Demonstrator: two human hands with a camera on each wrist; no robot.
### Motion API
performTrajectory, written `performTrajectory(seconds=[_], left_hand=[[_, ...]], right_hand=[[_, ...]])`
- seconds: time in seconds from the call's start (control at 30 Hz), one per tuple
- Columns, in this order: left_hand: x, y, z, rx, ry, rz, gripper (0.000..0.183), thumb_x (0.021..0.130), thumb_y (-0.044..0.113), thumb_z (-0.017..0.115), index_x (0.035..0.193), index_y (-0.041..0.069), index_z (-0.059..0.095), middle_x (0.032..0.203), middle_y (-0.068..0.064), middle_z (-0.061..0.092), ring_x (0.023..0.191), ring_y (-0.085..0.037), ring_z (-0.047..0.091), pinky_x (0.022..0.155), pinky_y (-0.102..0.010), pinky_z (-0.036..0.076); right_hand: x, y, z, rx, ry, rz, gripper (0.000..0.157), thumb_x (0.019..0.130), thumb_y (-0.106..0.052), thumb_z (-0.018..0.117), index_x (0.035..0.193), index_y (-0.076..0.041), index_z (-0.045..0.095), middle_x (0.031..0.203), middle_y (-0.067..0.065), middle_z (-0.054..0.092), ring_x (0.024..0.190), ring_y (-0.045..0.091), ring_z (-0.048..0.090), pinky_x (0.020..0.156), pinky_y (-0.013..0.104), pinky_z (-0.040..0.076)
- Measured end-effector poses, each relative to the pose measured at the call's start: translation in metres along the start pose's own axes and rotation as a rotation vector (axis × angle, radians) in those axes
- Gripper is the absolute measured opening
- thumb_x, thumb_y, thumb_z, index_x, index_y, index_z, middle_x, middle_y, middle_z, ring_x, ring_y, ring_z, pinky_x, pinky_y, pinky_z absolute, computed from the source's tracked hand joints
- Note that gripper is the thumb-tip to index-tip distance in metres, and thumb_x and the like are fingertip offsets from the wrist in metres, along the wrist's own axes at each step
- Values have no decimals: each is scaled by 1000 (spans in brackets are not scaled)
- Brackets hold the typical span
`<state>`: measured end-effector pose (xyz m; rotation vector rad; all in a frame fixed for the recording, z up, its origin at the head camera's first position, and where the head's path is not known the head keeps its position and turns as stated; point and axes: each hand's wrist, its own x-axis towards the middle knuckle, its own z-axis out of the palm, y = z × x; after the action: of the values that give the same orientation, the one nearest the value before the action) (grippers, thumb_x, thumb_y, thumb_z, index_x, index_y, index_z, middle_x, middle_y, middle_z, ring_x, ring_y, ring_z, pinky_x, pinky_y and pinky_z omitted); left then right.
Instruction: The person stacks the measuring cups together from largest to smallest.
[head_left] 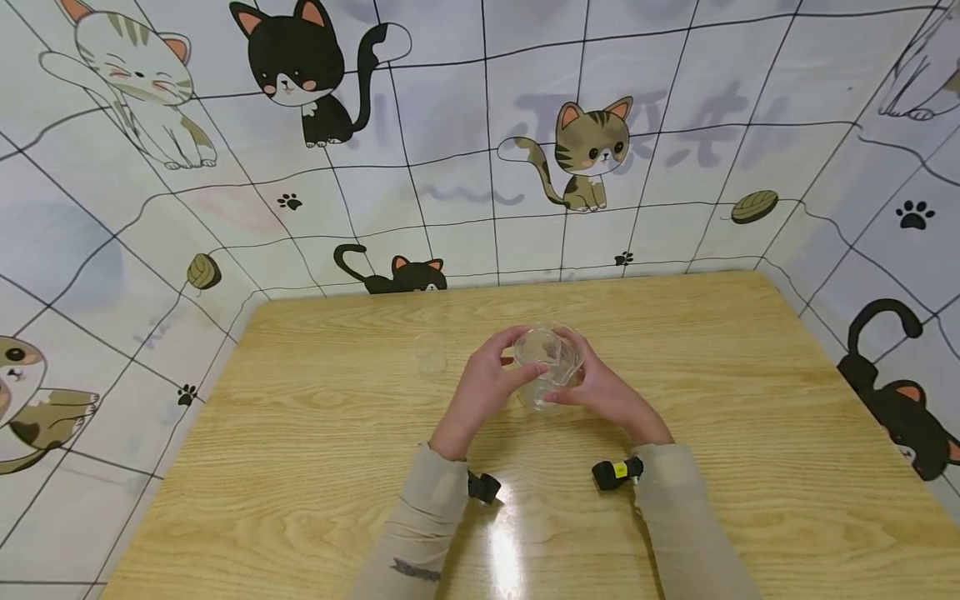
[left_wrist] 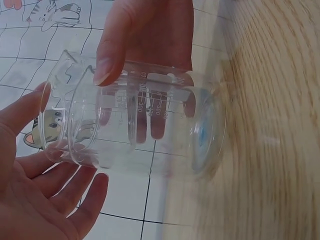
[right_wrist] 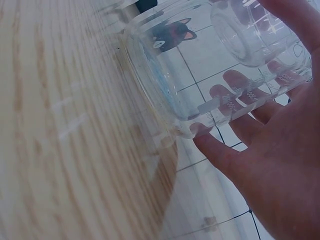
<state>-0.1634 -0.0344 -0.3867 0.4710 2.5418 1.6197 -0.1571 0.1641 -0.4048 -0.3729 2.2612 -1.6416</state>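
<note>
Two clear glass beakers are nested in front of me, a smaller beaker [head_left: 537, 345] inside a larger beaker [head_left: 536, 398]. My left hand [head_left: 486, 382] pinches the smaller one at its rim, thumb on the near side. Around the larger beaker's side, my right hand [head_left: 603, 392] keeps its grip, and its fingers show through the glass in the left wrist view. Printed measuring marks run along the wall. In the right wrist view, the inner beaker's base [right_wrist: 235, 45] sits well above the outer base [right_wrist: 155, 75], which is close over the table.
Another clear round glass piece [head_left: 431, 354] lies on the wooden table [head_left: 315, 467], left of my hands. White cloth walls [head_left: 465, 192] printed with cats and grid lines rise behind the table and at both sides.
</note>
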Motion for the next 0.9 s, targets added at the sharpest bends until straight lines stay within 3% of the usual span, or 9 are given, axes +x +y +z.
performTrajectory(seconds=[0.13, 0.4, 0.73, 0.9], left_hand=[[2, 4, -3, 57, -25, 12, 61, 78, 42, 70, 132, 21, 49, 131, -3, 51, 112, -18, 52, 92, -43, 45], [6, 13, -10, 182, -66, -5, 62, 79, 43, 69, 132, 21, 48, 133, 3, 50, 113, -14, 52, 91, -33, 46], [8, 22, -17, 320, -112, -4, 61, 79, 43, 69, 130, 16, 50, 131, 3, 52, 114, -16, 52, 91, -38, 45], [10, 26, -17, 398, -126, 3, 61, 77, 44, 70, 128, 16, 52, 131, 3, 52, 113, -16, 53, 91, -38, 45]], right_hand=[[1, 0, 0, 8, 1, -10, 95, 75, -18, 76, 145, -27, 12, 148, 6, 21, 136, 32, 24, 105, 58, 24], [1, -2, -2, 20, -9, -19, 97, 73, -24, 78, 145, -28, 12, 148, 7, 21, 135, 32, 24, 104, 58, 25], [3, 3, -1, 15, -9, -7, 96, 76, -14, 75, 146, -28, 10, 150, 9, 17, 136, 36, 22, 103, 59, 26], [1, 3, -1, 12, -12, -9, 98, 75, -22, 77, 146, -28, 10, 149, 8, 17, 136, 34, 21, 103, 59, 26]])
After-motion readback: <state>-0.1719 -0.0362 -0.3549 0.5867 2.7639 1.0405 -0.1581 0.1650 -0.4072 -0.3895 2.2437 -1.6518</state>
